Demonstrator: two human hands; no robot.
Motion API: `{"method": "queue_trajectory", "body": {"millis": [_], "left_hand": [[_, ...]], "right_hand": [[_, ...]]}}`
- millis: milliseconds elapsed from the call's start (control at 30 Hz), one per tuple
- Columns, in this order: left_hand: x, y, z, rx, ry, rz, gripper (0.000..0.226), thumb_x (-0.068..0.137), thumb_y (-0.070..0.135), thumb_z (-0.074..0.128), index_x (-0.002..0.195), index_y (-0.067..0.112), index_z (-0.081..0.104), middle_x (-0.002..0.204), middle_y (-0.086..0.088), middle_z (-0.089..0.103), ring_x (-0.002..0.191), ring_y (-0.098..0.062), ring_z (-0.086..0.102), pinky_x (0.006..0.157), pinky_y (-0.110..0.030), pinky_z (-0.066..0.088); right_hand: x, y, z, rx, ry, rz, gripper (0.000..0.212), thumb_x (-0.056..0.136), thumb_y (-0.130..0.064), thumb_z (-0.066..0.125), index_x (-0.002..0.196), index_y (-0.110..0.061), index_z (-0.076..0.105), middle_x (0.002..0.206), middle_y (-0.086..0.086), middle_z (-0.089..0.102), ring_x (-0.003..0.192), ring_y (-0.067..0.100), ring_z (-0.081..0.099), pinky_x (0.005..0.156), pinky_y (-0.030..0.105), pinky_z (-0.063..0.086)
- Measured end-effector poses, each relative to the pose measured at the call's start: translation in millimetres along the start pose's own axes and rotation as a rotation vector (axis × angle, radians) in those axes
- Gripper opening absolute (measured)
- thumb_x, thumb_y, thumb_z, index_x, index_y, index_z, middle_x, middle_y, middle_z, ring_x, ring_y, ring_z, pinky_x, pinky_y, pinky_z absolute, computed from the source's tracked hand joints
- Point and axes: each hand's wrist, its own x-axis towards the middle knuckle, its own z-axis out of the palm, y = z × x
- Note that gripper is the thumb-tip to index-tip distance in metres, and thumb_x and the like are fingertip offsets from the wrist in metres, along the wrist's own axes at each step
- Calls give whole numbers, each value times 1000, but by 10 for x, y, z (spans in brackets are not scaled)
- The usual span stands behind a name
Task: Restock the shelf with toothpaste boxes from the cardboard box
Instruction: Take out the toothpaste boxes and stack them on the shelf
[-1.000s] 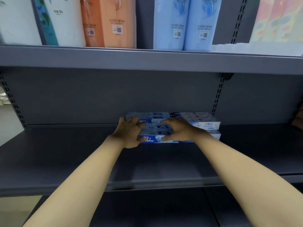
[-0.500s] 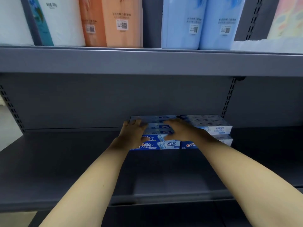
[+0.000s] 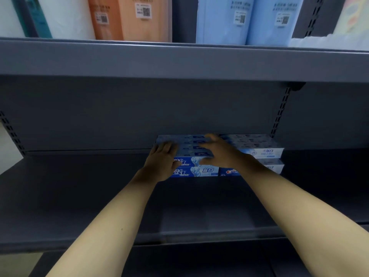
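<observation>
toothpaste boxes [image 3: 194,170] stacked 2 high at back edge of shelf [image 3: 79,196], fronts out for display. left hand [image 3: 161,162] & right hand [image 3: 221,152] flat on stack, fingers straight, prob squaring it

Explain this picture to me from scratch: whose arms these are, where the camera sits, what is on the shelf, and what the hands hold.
There is no machine here. A person wears a camera on the head, so you look forward and down along their own two bare arms. The left hand and the right hand lie with straight fingers on a stack of toothpaste boxes, pressing rather than gripping. The stack sits at the back of a grey shelf. White, orange and blue packs stand on the shelf above. The cardboard box is out of view.
</observation>
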Motion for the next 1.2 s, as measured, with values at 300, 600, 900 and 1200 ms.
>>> {"method": "queue_trajectory", "body": {"millis": [300,600,900,1200], "left_hand": [[78,3,9,39,-84,-26,69,99,44,33,152,11,2,159,-6,6,147,-22,5,120,-44,4],[-83,373,-118,156,-5,-175,72,99,36,39,150,5,-1,158,-12,3,147,-26,0,118,-50,-1],[-628,1185,-81,-38,-1,-137,64,101,40,28,151,8,4,160,-7,-1,148,-21,-8,119,-44,-6],[-1461,2111,301,-186,401,32,42,86,29,42,113,8,65,115,-6,66,112,-24,61,97,-39,45]], "right_hand": [[16,24,54,-38,1,51,72,90,-43,58,150,-18,27,159,7,14,146,26,14,117,39,19],[-190,-220,179,-149,209,143,73,92,-39,56,149,-8,22,153,9,25,143,26,20,118,33,14],[-1038,-191,431,-5,299,223,69,94,-44,49,149,-10,23,153,8,28,143,25,21,118,32,14],[-2350,-194,930,126,612,353,43,87,-28,64,122,-4,59,126,11,59,120,27,54,101,39,42]]}}
